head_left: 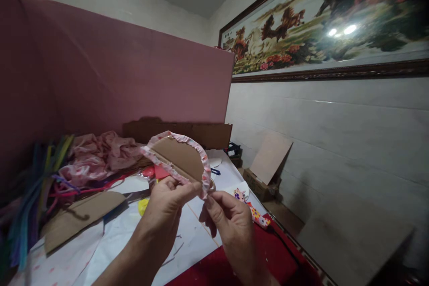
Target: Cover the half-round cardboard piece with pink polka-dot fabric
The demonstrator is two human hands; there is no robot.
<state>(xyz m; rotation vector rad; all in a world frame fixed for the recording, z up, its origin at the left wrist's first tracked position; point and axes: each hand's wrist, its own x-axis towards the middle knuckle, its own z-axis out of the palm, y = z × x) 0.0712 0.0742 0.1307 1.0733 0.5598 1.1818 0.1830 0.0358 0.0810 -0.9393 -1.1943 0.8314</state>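
Note:
I hold up a half-round piece of brown cardboard whose edges are wrapped in pink patterned fabric. My left hand pinches its lower straight edge between thumb and fingers. My right hand pinches the fabric at the lower right corner, where the curve meets the straight edge. Both hands are closed on the piece, raised above the table.
A table with white paper and a red cloth lies below. On it are crumpled pink fabric, coloured pipe cleaners, cardboard pieces, and patterned fabric scraps. A pink board stands behind; a cardboard box sits by the wall.

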